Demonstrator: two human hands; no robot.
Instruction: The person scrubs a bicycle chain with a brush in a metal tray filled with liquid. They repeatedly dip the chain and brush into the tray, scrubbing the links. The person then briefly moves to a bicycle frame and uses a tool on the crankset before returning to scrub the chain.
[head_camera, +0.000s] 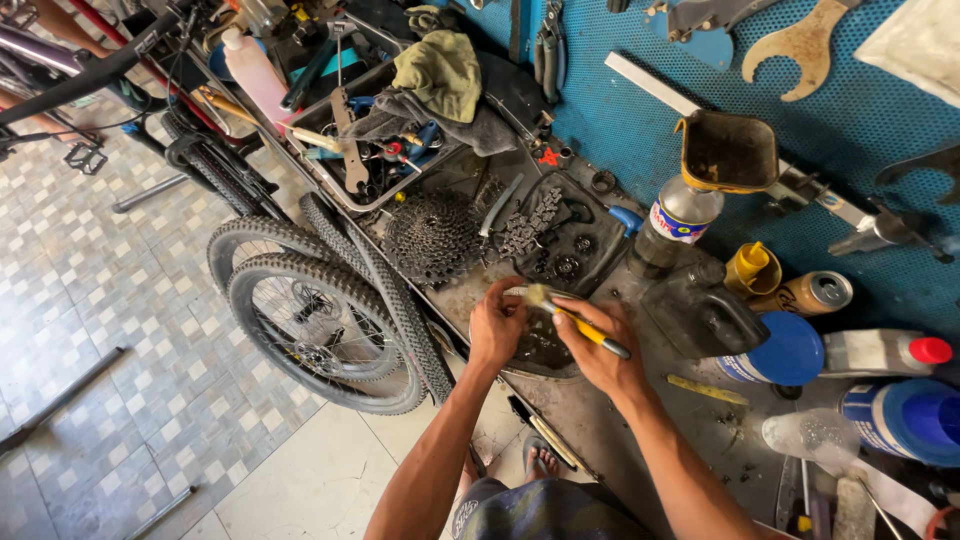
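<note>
My right hand (597, 345) grips a small brush with a yellow handle (590, 331), its pale bristles pointing toward my left hand. My left hand (498, 322) is closed on a small part; what it is I cannot tell, as the fingers hide it. Both hands hover over a dark round pan (542, 352) on the greasy workbench (610, 420). Just beyond lie a bicycle cassette (432, 237) and a black tray with a chain and small cogs (556, 235).
Bicycle wheels with knobby tyres (318, 322) lean against the bench's left side. A plastic bottle with a cut-bottle funnel (690, 205), a dark jug (703, 312), cans and blue-lidded tubs (792, 350) crowd the right. Behind is a tool tray with rags (440, 75) and a blue pegboard with wrenches (800, 45).
</note>
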